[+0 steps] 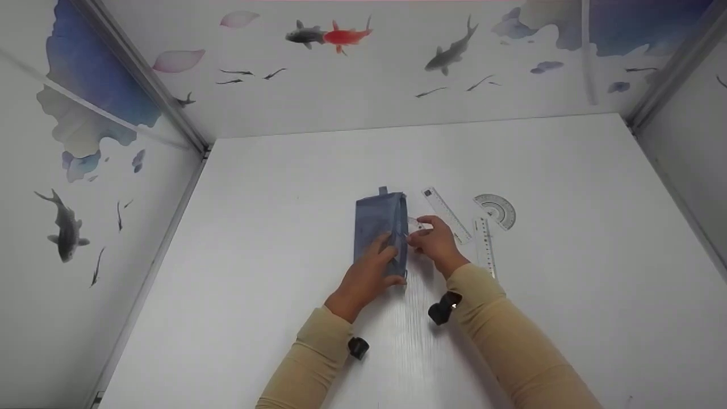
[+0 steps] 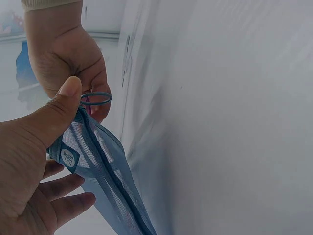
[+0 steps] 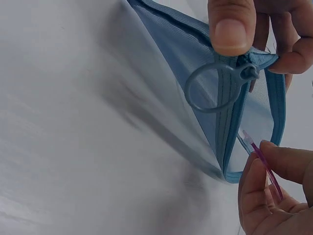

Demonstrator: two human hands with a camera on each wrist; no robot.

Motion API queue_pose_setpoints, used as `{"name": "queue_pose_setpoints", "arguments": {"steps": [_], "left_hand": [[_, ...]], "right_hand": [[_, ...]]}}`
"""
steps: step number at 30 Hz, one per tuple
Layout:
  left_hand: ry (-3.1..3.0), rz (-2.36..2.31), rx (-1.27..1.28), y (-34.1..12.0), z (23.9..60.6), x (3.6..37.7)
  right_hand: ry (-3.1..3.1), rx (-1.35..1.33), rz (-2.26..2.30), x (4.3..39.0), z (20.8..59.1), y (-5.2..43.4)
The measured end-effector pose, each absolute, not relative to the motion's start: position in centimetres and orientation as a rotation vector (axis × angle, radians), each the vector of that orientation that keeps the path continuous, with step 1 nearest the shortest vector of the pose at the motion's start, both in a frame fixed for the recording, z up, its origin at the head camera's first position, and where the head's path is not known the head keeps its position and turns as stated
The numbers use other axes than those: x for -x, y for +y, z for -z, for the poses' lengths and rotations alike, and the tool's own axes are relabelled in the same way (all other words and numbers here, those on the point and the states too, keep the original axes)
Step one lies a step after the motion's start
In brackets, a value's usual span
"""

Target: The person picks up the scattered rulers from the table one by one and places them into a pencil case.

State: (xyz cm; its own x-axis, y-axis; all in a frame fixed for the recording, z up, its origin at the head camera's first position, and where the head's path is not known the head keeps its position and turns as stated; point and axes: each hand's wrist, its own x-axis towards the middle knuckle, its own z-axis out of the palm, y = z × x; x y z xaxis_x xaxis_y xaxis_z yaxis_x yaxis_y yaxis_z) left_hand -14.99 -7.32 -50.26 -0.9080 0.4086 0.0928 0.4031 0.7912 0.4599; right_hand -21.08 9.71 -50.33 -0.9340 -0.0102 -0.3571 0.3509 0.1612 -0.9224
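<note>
Above a white table, a blue mesh pouch gapes between two hands

Nearest the camera, tan sleeves reach in, a black device at the right wrist and a black unit at the left. The left hand grips the pouch's near end, thumb on the zip edge by the ring pull and fingers on the far side, a hold that seems meant to steady the fabric and keep its mouth spread. Just beside that mouth, the right hand pinches a thin clear piece with a pink edge between thumb and finger, which appears to leave most of it free. What the pouch contains, if anything, cannot be told through the mesh. Loose outside it, seemingly within easy reach, lie a nearer ruler, a farther ruler and a clear protractor. Farthest off stands a white wall painted with fish, one red
</note>
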Motion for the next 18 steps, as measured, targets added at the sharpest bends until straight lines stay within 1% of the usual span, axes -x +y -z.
{"name": "queue_pose_setpoints", "arguments": {"steps": [18], "left_hand": [[2.949,-0.784,-0.672,-7.3,50.3,15.1]], "right_hand": [[2.250,-0.336,1.793,21.2,50.1,8.2]]}}
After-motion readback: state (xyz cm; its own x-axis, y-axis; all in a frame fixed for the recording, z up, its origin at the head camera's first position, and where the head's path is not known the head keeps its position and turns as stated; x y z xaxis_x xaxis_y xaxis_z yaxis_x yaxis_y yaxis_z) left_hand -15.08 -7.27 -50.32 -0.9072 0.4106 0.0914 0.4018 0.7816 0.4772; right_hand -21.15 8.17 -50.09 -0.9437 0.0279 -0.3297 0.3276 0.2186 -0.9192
